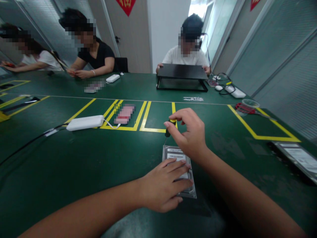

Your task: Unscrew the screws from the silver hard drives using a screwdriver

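Note:
A silver hard drive [174, 150] with a white label lies flat on the green table, its long side pointing away from me. My left hand [164, 185] rests across it with the fingers spread, covering much of its label. Above its far edge, my right hand [189, 132] grips a small screwdriver [167, 133] with a black and yellow handle between thumb and fingers. The screwdriver stands nearly upright, its thin shaft reaching down to the drive's far left corner. Whether the tip sits in a screw is too small to tell.
Farther right lie a second hard drive [300, 157] and a clear round container [249, 105] near red-handled tools. Left of centre, a white power bank [85, 122] is cabled to a phone [125, 114]. Across the table [119, 162], a person holds a black panel [182, 71]; two others sit left.

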Demonstrator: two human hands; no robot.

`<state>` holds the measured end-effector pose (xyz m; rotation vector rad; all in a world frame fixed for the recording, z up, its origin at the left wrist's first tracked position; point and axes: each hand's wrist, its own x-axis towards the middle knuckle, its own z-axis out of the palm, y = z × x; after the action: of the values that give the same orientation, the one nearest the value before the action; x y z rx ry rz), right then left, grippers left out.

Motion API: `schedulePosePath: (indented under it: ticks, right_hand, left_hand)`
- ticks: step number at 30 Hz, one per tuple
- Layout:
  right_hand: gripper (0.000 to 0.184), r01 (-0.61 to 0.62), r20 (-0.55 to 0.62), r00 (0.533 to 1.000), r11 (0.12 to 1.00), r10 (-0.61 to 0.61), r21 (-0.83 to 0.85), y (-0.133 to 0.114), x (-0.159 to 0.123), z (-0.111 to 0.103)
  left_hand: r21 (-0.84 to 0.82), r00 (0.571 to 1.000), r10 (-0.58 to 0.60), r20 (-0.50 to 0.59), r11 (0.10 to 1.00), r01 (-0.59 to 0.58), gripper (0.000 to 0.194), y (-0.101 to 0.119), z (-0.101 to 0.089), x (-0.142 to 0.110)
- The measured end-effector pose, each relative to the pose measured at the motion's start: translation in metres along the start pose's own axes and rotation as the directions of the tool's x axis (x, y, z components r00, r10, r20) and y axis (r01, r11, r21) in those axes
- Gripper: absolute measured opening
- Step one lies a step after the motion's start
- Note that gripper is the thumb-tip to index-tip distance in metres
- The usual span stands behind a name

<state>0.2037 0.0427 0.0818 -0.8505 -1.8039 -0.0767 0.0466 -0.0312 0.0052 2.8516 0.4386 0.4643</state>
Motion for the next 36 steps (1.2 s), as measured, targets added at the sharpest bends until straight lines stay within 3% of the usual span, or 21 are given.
schedulePosePath:
  ticks: [17,23,36]
  right_hand:
    - [0.006,-0.005,-0.006,1.0,1.0,0.005,0.006,0.0002,-0.0006,0.0009]
    - [0.013,-0.015,0.002,1.0,1.0,0.015,0.015,-0.0018,-0.0009,-0.0005]
    - [0.007,-0.012,-0.008,1.0,1.0,0.012,-0.001,-0.0002,-0.0002,0.0006]
  left_hand:
    - [0.004,1.0,0.004,-0.009,1.0,-0.004,0.051,0.0006,-0.0024,0.0012]
    - [-0.003,1.0,0.008,-0.001,1.0,-0.008,0.052,-0.0002,-0.0017,0.0009]
    - [0.001,1.0,-0.002,0.002,1.0,0.002,0.052,0.0009,-0.0004,0.0007]
